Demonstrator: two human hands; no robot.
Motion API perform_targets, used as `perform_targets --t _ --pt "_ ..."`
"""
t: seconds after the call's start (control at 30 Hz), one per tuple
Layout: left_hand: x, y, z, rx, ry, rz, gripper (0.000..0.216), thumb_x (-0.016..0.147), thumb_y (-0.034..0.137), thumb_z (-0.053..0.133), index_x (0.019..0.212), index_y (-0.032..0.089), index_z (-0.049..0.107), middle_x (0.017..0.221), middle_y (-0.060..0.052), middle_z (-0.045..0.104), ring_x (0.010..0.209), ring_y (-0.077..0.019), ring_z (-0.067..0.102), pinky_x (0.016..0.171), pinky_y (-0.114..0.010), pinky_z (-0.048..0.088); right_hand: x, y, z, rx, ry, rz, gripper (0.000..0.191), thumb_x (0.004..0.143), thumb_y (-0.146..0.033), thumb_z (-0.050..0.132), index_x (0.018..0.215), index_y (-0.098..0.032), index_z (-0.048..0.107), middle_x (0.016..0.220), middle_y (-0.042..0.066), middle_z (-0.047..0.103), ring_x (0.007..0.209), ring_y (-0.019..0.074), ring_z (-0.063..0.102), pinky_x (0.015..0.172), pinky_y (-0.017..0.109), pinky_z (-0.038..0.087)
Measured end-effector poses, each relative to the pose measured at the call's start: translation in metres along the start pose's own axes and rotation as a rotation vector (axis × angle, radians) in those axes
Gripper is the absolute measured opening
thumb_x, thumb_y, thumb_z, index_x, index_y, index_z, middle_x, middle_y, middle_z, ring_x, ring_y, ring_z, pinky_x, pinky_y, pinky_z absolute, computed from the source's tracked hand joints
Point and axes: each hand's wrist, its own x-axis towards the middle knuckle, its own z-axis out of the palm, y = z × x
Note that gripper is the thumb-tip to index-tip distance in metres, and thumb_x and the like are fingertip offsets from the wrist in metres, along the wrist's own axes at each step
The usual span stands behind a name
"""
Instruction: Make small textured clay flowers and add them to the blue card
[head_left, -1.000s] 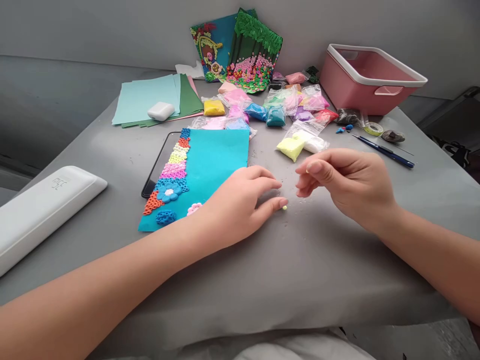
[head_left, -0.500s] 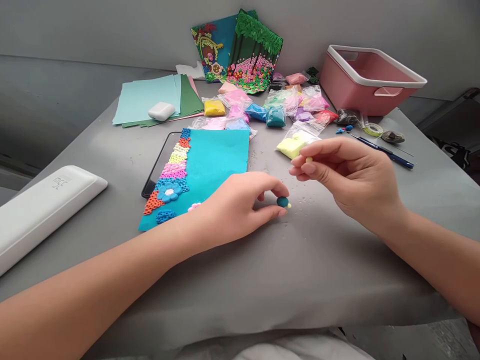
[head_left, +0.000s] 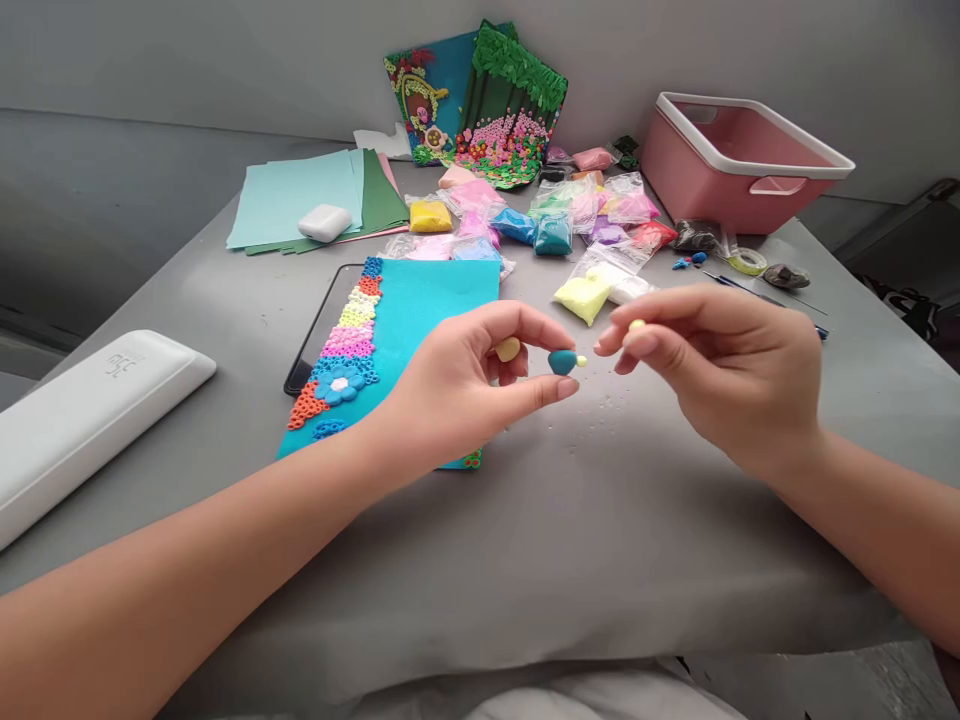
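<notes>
My left hand (head_left: 472, 390) is raised above the grey table (head_left: 525, 520), pinching a small teal clay piece (head_left: 561, 361) with a tiny yellow bit stuck on its right side; a yellow lump (head_left: 508, 349) also sits in its fingers. My right hand (head_left: 720, 365) hovers just right of it, fingertips pinched on a small pale yellow clay bit (head_left: 637, 325). Under my left wrist lies a turquoise felt sheet (head_left: 427, 320) with rows of coloured clay rings and a blue flower (head_left: 339, 382) along its left edge.
Bags of coloured clay (head_left: 555, 215) lie behind the sheet, a pale yellow bag (head_left: 583, 295) nearest. A pink bin (head_left: 739, 160) stands back right, tools (head_left: 757, 290) beside it. Finished clay pictures (head_left: 480, 105) lean on the wall. Paper sheets (head_left: 315, 200), an earbud case (head_left: 324, 222) and a white case (head_left: 90, 420) are at left.
My left hand lifted from the table with the teal piece. My right hand picked up a yellow bit and came closer to the left fingertips.
</notes>
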Motion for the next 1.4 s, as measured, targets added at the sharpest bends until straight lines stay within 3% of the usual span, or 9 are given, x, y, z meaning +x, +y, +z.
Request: perform_targets --t 0.13,0.23,0.4,0.8,0.9,1.03,1.2,1.4 --pt "-0.0028 0.005 0.0043 0.065 0.018 0.113 0.017 0.084 0.025 0.089 0.096 0.022 0.078 0.086 0.0 0.07 0.07 -0.0127 0.052 0.065 -0.031 0.044 -0.0005 0.0001 -0.0032 -0.185 -0.097 -0.279 0.014 0.088 -0.023 0.091 0.096 -0.033 0.088 0.091 0.001 0.083 0.078 0.0185 0.075 0.067 0.035 0.066" --pt "-0.005 0.0073 0.0064 0.012 0.029 0.131 0.021 0.083 0.022 0.089 0.098 0.024 0.075 0.099 -0.001 0.078 0.076 -0.0141 0.06 0.068 -0.031 0.048 -0.0017 0.001 -0.003 -0.25 -0.132 -0.349 0.024 0.092 -0.018 0.086 0.108 -0.037 0.088 0.103 0.003 0.083 0.084 0.0198 0.078 0.072 0.037 0.068" --pt "-0.0063 0.008 0.0076 -0.043 0.04 0.151 0.025 0.083 0.019 0.091 0.098 0.025 0.072 0.103 -0.002 0.081 0.092 -0.0177 0.072 0.07 -0.031 0.049 -0.0036 0.0033 -0.0013 -0.268 -0.14 -0.367 0.03 0.095 -0.016 0.083 0.117 -0.036 0.087 0.106 0.005 0.082 0.088 0.0201 0.079 0.073 0.036 0.068" --pt "-0.0082 0.0032 0.0079 0.05 0.031 0.238 0.025 0.089 0.016 0.086 0.107 0.025 0.069 0.108 0.0 0.081 0.101 -0.0165 0.075 0.072 -0.031 0.05 -0.0039 0.006 -0.0017 -0.299 -0.161 -0.375 0.033 0.096 -0.015 0.082 0.121 -0.036 0.087 0.112 0.005 0.084 0.095 0.0203 0.081 0.082 0.036 0.072" --pt "-0.0083 0.003 0.0079 0.038 0.044 0.251 0.024 0.091 0.018 0.085 0.107 0.026 0.069 0.109 -0.001 0.081 0.102 -0.0167 0.074 0.072 -0.031 0.049 -0.0031 0.0061 -0.0014 -0.289 -0.17 -0.357 0.03 0.096 -0.019 0.082 0.12 -0.036 0.086 0.112 0.005 0.083 0.093 0.0207 0.08 0.074 0.036 0.073" --pt "-0.0082 0.0044 0.0074 -0.01 0.071 0.202 0.025 0.087 0.021 0.089 0.104 0.026 0.072 0.106 -0.002 0.08 0.088 -0.0163 0.069 0.07 -0.031 0.05 -0.0017 0.003 0.0004 -0.208 -0.139 -0.332 0.03 0.093 -0.02 0.085 0.119 -0.034 0.086 0.105 0.005 0.082 0.087 0.0196 0.078 0.058 0.032 0.068" --pt "-0.0086 0.0055 0.0085 -0.016 0.102 0.21 0.018 0.085 0.021 0.09 0.095 0.025 0.075 0.102 -0.001 0.079 0.07 -0.013 0.052 0.07 -0.032 0.051 -0.0016 -0.0007 0.0018 -0.188 -0.098 -0.316 0.028 0.093 -0.015 0.082 0.113 -0.035 0.086 0.099 0.004 0.08 0.083 0.0191 0.076 0.058 0.033 0.068" --pt "-0.0091 0.0046 0.0096 -0.02 0.1 0.207 0.02 0.082 0.018 0.091 0.093 0.025 0.076 0.093 0.002 0.075 0.069 -0.0123 0.052 0.07 -0.031 0.051 -0.0032 0.0006 -0.0006 -0.322 -0.088 -0.408 0.029 0.095 -0.012 0.081 0.113 -0.034 0.087 0.098 0.004 0.082 0.076 0.0162 0.074 0.061 0.032 0.063"
